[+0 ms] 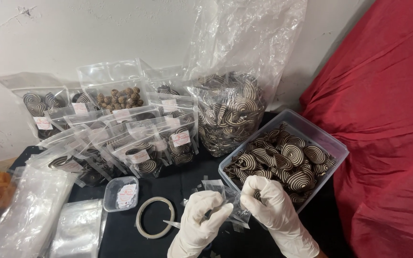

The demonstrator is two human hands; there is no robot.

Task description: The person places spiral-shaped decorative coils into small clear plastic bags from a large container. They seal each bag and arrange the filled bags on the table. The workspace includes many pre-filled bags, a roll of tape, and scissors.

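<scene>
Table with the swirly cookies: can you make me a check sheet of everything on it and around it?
Surface: black table, crowded.
Job's things: small clear bag pinched between both hands; clear tub of brown-and-white swirl cookies just behind.
Clutter: big plastic bag of cookies, filled labelled pouches, tape ring, small lidded box, empty pouches.
Grips: left hand and right hand, both in white gloves, closed on the bag.
Cables: nothing seen.
Surroundings: white wall; red cloth at right.
</scene>
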